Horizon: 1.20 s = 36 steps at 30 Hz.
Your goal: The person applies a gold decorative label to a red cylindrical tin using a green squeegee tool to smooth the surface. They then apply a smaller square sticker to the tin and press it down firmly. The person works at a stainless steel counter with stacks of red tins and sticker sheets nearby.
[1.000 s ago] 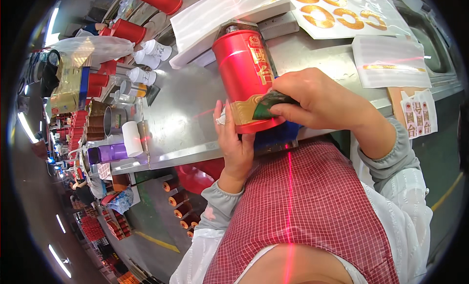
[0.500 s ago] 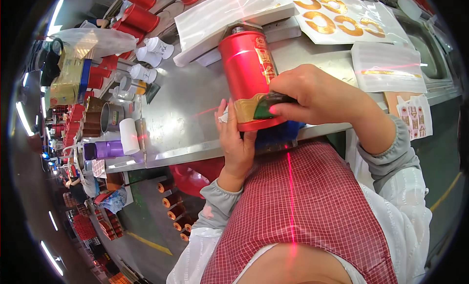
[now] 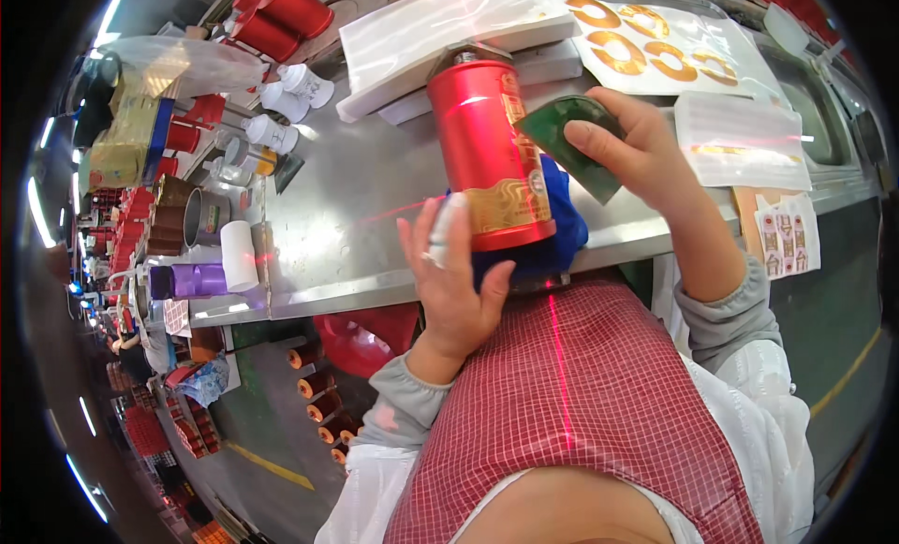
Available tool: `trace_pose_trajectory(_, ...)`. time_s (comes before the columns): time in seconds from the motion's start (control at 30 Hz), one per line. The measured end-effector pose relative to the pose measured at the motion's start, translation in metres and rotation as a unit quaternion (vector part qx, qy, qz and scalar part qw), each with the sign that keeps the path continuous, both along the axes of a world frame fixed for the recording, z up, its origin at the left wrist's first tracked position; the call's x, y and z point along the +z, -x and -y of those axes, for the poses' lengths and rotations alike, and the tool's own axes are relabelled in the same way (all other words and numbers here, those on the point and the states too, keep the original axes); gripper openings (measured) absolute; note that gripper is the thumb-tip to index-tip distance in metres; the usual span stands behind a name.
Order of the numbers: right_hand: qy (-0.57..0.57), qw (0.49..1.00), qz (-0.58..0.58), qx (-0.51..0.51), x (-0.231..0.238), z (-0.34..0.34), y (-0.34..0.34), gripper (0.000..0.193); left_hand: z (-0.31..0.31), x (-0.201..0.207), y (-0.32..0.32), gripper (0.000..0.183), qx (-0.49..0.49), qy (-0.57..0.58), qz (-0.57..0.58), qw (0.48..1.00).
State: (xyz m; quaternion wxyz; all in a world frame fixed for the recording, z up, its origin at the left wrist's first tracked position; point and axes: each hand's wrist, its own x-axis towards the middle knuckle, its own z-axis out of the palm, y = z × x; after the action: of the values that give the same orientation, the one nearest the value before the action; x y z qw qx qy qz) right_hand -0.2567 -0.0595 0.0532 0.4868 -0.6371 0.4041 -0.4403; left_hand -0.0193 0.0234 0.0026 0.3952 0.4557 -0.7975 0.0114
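Scraper (image 3: 554,132) off the gold band (image 3: 501,210)

Pinched in the right hand (image 3: 639,143), the scraper has left the band, leaving it uncovered. The left hand (image 3: 454,282) has opened, fingers spread; the red can (image 3: 476,132) stands just right of them, contact unclear. Blue cloth (image 3: 567,207) lies below the scraper. Beyond both hands' fingers, white blocks (image 3: 449,31) crowd the can's far end.

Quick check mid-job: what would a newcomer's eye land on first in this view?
First, the glossy red canister near the picture's centre, with a gold patterned band around its lower end. Next, the flat dark green tool held in the right-hand grip, just right of the canister. Then the gold C-shaped pieces on a white sheet at upper right.
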Motion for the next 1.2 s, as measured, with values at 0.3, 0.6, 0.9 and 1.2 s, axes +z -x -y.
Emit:
trace_pose_trajectory(0.3, 0.208, 0.973, -0.090, 0.036, -0.042, -0.038, -0.007, 0.056, 0.043, 0.039, 0.017, 0.028, -0.199, 0.114, 0.247, 0.941)
trace_pose_trajectory(0.6, 0.280, 0.945, -0.167, -0.005, -0.049, -0.054, -0.031, 0.087, 0.018, 0.009, -0.006, 0.026, -0.109, 0.058, 0.001, 0.992)
trace_pose_trajectory(0.9, 0.277, 0.949, -0.148, -0.022, -0.052, -0.052, -0.033, 0.083, 0.002, 0.029, -0.020, 0.030, -0.077, 0.073, 0.103, 0.989)
trace_pose_trajectory(1.2, 0.266, 0.953, -0.145, -0.029, -0.056, -0.052, -0.038, 0.082, 0.015, 0.031, -0.006, 0.040, -0.099, 0.067, 0.125, 0.985)
